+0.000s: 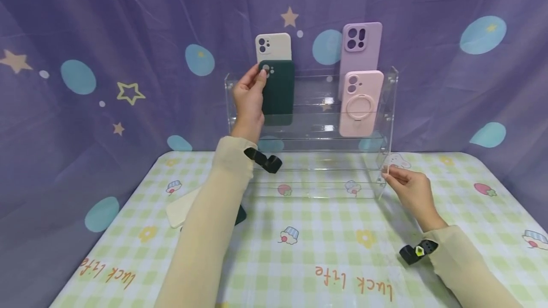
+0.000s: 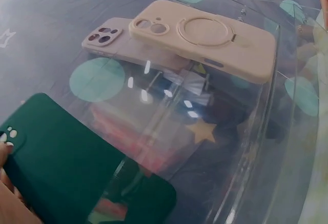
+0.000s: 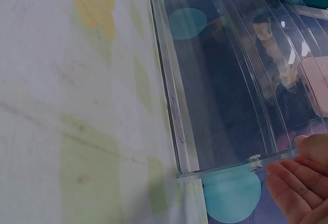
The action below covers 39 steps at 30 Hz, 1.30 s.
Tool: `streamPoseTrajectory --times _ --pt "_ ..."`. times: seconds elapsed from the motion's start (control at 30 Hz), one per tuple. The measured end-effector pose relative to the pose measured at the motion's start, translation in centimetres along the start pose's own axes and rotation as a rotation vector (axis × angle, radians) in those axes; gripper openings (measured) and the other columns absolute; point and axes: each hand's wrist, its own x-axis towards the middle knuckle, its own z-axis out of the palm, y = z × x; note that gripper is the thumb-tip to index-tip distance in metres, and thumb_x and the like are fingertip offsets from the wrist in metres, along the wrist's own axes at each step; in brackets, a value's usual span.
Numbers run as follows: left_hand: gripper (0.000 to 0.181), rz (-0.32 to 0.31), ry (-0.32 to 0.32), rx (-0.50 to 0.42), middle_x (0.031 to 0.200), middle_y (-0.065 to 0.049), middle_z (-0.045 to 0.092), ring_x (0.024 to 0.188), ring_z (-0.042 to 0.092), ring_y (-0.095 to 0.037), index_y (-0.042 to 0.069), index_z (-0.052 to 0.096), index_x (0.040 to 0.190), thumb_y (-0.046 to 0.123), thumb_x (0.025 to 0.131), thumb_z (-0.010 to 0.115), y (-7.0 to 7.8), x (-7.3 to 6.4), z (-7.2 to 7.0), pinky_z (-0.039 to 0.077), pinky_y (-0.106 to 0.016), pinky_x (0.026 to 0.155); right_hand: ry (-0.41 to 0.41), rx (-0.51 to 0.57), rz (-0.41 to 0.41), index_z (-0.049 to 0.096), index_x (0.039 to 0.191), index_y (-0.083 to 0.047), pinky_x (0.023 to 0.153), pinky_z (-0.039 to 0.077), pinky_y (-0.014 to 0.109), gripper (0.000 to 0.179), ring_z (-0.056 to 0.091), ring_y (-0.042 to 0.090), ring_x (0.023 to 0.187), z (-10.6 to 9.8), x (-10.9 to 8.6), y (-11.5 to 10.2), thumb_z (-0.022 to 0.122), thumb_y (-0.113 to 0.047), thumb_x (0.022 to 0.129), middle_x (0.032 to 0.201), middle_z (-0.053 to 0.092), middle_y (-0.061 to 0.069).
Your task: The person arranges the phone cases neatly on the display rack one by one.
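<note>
Two cream-sleeved arms [image 1: 205,232] reaching forward, left hand [image 1: 249,103] raised, pinching a dark-green rectangular phone case [image 1: 279,90], right hand [image 1: 413,195] lower, fingertips pinching a clear acrylic tiered rack [image 1: 308,129].

Head view forward-down from farther back, both wrist views close up, the clear rack [image 1: 316,132] in common.

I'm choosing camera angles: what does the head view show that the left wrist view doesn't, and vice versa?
Only head: the white case behind the green case, and a pale item on the tablecloth.
Only left wrist: a slot in the side of the pink case.
Both: left fingers holding the green case, plus the pink case, lilac case and clear rack.
</note>
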Motion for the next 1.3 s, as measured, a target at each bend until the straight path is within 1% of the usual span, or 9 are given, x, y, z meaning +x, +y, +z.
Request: streamPoseTrajectory --times 0.1,0.2,0.37,0.5,0.67,0.8,0.93,1.1,1.3 --pt "0.028 -0.054 -0.003 0.053 0.108 -0.012 0.069 0.094 0.065 -0.013 -0.003 0.066 0.115 0.003 0.087 0.066 0.3 -0.1 0.0 0.048 -0.019 0.086 0.004 -0.005 -0.002 0.064 0.113 0.010 0.066 0.043 0.001 0.034 0.045 -0.027 0.074 -0.1 0.0 0.0 0.065 -0.015 0.090 0.104 0.065 0.026" --pt "0.026 -0.072 -0.004 0.090 0.109 -0.013 0.069 0.094 0.066 -0.013 -0.003 0.067 0.112 0.003 0.087 0.066 0.5 -0.2 -0.1 0.049 -0.018 0.084 0.005 -0.005 -0.005 0.064 0.112 0.010 0.066 0.043 0.001 0.034 0.046 -0.027 0.074 -0.1 0.1 0.0 0.066 -0.015 0.090 0.105 0.065 0.026" --pt "0.014 -0.057 0.004 0.153 0.093 -0.007 0.072 0.080 0.065 -0.009 -0.002 0.067 0.099 0.004 0.086 0.067 0.4 -0.6 -0.4 0.050 -0.020 0.076 0.011 -0.001 -0.014 0.064 0.112 0.011 0.066 0.043 0.001 0.033 0.046 -0.027 0.074 -0.1 0.1 -0.1 0.066 -0.014 0.089 0.105 0.065 0.027" --pt "0.012 -0.022 0.016 0.204 0.080 0.000 0.065 0.074 0.060 -0.007 -0.002 0.066 0.096 0.004 0.086 0.068 0.1 -0.9 -0.9 0.048 -0.020 0.072 0.010 0.004 -0.014 0.063 0.112 0.011 0.066 0.044 0.001 0.033 0.046 -0.026 0.074 -0.1 0.1 0.0 0.065 -0.013 0.090 0.105 0.065 0.027" --pt "0.018 0.012 0.027 0.247 0.079 0.003 0.060 0.076 0.056 -0.007 -0.005 0.066 0.101 0.004 0.086 0.068 -0.1 -1.0 -1.4 0.048 -0.019 0.075 0.007 -0.003 -0.005 0.063 0.113 0.010 0.065 0.043 0.001 0.034 0.046 -0.027 0.074 -0.1 0.0 0.1 0.065 -0.014 0.090 0.104 0.065 0.026" --pt "0.019 -0.001 0.034 0.250 0.078 0.004 0.059 0.075 0.056 -0.007 -0.006 0.067 0.101 0.004 0.085 0.069 -0.2 -1.0 -1.5 0.049 -0.019 0.074 0.007 -0.004 -0.004 0.063 0.113 0.010 0.065 0.043 0.001 0.034 0.046 -0.027 0.074 0.0 0.0 0.0 0.066 -0.015 0.090 0.106 0.065 0.026" --pt "0.020 -0.017 0.052 0.281 0.075 0.004 0.059 0.072 0.055 -0.007 -0.005 0.068 0.101 0.005 0.084 0.071 -0.1 -1.0 -1.7 0.048 -0.018 0.068 0.009 -0.003 -0.003 0.063 0.113 0.010 0.066 0.043 0.001 0.035 0.046 -0.026 0.075 0.0 0.0 -0.1 0.066 -0.016 0.090 0.107 0.064 0.026" --pt "0.017 -0.038 0.069 0.305 0.073 0.004 0.060 0.069 0.056 -0.006 -0.002 0.068 0.096 0.007 0.083 0.072 -0.3 -1.0 -2.3 0.046 -0.018 0.063 0.009 -0.015 -0.004 0.063 0.114 0.009 0.065 0.043 0.001 0.035 0.045 -0.027 0.075 0.0 0.0 -0.2 0.065 -0.016 0.090 0.108 0.064 0.026" --pt "0.016 0.019 0.065 0.395 0.070 0.005 0.059 0.065 0.054 -0.007 -0.001 0.071 0.092 0.010 0.081 0.075 -0.4 -0.9 -3.1 0.046 -0.019 0.060 0.015 -0.018 -0.007 0.063 0.113 0.010 0.065 0.043 0.000 0.033 0.044 -0.027 0.075 0.1 -0.1 -0.2 0.065 -0.014 0.090 0.109 0.063 0.026"
